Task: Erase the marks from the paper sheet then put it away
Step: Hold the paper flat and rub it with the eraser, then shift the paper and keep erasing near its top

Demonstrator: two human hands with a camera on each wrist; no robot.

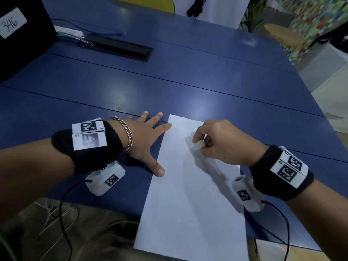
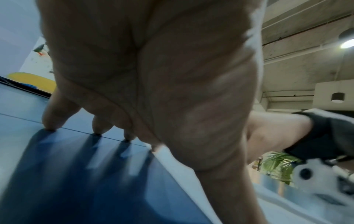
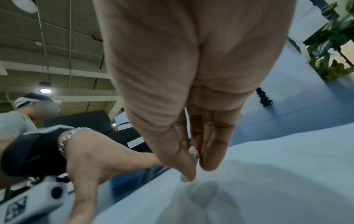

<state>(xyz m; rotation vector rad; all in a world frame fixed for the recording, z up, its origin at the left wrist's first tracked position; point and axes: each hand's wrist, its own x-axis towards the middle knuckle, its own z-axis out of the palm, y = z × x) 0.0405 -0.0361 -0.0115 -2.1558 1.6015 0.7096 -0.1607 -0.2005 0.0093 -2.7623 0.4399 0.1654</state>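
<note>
While the white paper sheet lies flat on the blue table, with its near end sticking out past the table's edge, both hands are on it. The left hand is spread wide and flat, holding nothing. Its thumb and first finger press the left edge of the sheet, and the other fingers rest on the table beside it. The right hand is curled, and it pinches a small white eraser between the thumb and fingers, with the eraser down on the upper part of the sheet. From the head view the sheet looks plain white, and any marks are too faint to see. The left wrist view shows the palm from under and the fingertips standing on the table, which the head view cannot show. The right wrist view shows the eraser tucked in the pinch, though it is blurry there, so only a bit of it can be made out. That view also shows a silver chain bracelet on the left wrist. Far back on the table sit a black box with a white label and a black slot.
</note>
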